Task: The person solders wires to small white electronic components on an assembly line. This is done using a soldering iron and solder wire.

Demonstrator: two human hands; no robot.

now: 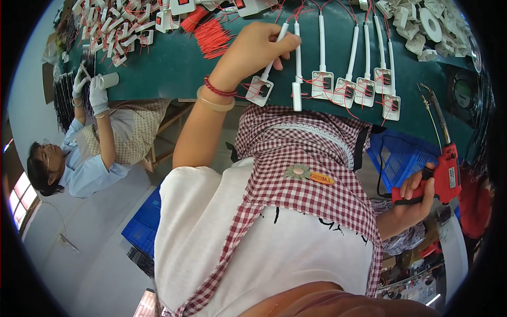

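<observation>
My left hand is closed around a thin white tube above the green table. At the near end of that tube sits a small white switch housing with a black part inside and thin red wires. Another white tube stands right beside my fingertips. My right hand grips the handle of a red soldering gun, off the table's near right edge. The gun's long metal tip and thin feed tube point up over the table.
Several similar tubes with open housings lie in a row along the near edge. Red wire bundles and heaped white switch parts lie behind; white housings pile far right, near a round black fan. A gloved co-worker works at left.
</observation>
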